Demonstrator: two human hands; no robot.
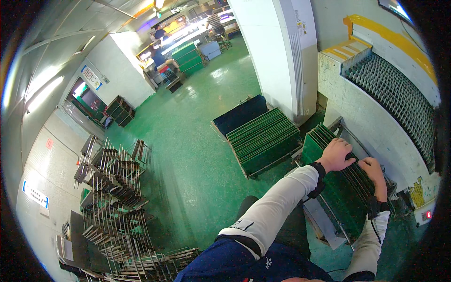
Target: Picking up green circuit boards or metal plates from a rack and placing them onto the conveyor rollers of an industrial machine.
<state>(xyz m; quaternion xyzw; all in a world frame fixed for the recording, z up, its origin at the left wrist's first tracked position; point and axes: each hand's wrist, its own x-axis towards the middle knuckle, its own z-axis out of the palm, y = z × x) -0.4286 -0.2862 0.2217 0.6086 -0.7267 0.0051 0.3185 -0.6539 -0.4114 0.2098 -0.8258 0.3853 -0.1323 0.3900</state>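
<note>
Several thin green boards (329, 188) stand on edge, close together, in a rack at my right. My left hand (335, 154) bends over their upper edges, its fingers curled down onto the far part of the row. Close beside it, my right hand (373, 173) closes on the board edges at the right side, its fingertips near my left thumb. How many boards each hand grips is hidden by the fingers. Dark bands and cables circle both wrists.
A second rack of green boards (265, 141) stands on the floor ahead, with a dark blue panel (242, 115) behind it. At right is a machine with a roller bed (394, 98). Metal rod racks (117, 188) stand at left. A white cabinet (272, 51) rises ahead; people work at far benches.
</note>
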